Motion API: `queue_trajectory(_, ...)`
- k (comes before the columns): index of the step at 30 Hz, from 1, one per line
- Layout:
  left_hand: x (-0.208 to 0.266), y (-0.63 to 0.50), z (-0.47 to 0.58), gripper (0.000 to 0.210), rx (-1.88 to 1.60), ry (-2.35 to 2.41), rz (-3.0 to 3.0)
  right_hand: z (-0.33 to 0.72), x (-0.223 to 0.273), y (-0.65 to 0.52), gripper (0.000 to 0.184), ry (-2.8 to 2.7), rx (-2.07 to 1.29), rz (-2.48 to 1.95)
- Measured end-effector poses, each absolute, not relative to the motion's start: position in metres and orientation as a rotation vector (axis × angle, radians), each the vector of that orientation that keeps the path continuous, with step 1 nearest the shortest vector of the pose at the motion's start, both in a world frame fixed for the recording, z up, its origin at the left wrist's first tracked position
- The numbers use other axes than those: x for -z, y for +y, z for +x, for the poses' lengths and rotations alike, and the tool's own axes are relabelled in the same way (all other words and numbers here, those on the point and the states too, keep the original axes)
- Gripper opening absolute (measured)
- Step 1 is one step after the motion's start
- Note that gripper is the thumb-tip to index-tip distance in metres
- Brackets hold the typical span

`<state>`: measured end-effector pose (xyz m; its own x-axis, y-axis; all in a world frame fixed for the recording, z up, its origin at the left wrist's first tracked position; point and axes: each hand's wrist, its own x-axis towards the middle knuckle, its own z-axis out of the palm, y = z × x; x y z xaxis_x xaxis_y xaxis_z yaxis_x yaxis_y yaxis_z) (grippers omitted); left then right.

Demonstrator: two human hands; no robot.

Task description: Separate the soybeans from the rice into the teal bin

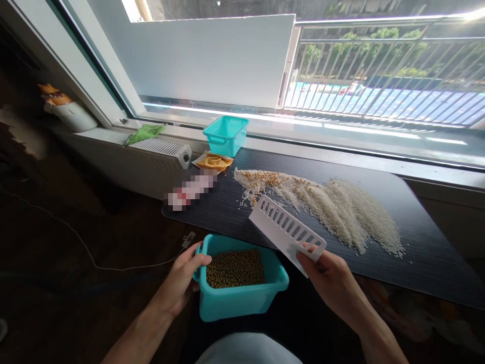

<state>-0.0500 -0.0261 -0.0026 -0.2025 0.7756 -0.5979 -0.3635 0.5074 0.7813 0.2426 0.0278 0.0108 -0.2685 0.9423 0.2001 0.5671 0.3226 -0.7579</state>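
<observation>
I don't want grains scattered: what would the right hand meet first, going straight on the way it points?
The right hand would likely meet the rice pile, its white slotted plate leading; its height above the table is unclear.

"Where did the camera sit?"
"On the person's head, looking forward and down."
"How near?"
"Close: light clothing [248, 351] showed at the bottom edge, with the left hand [185, 275] and right hand [330, 270] just beyond."
"And farther off?"
"It took in the black table [428, 247], then the window frame [62, 55]."
</observation>
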Motion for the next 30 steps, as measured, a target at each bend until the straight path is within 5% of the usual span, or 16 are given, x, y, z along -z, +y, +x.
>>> queue_trajectory(10, 0.012, -0.021, -0.025, 0.047, -1.087, 1.375, 0.353, 0.278, 0.008, 0.032, 0.033, -1.507, -0.577, -1.617)
queue_trajectory(30, 0.017, -0.019, -0.028, 0.042, -1.101, 1.345, 0.366, 0.270, 0.001, 0.047, 0.032, -1.725, -0.578, -1.479)
